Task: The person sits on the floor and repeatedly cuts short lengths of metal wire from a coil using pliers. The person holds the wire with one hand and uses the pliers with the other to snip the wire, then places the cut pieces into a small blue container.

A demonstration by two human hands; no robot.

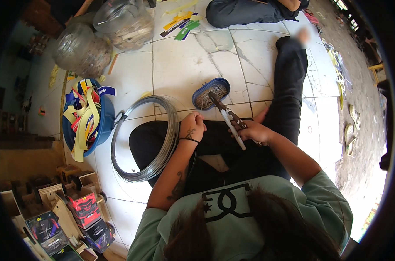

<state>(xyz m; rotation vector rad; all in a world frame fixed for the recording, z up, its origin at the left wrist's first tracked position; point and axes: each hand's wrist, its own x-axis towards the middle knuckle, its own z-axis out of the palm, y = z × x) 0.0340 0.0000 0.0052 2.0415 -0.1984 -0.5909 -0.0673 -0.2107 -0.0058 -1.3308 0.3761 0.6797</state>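
My right hand (250,131) is closed around long-handled pliers (224,114), one handle white and the other brown. Their jaws reach over a blue oval dish (218,81) of short cut wire pieces (205,99). To the left, my left hand (195,123) is closed in a fist beside a large coil of grey wire (119,150). What its fingers hold, if anything, is hidden. The coil stands partly against my bent left leg.
A blue tub (102,138) of coloured strips stands left of the coil. Farther back are two clear bulging bags (85,50) and loose strips (180,27). Another person's leg (245,13) rests at the far side. Wooden toy trucks (49,191) crowd the lower left; sandals (350,137) lie right.
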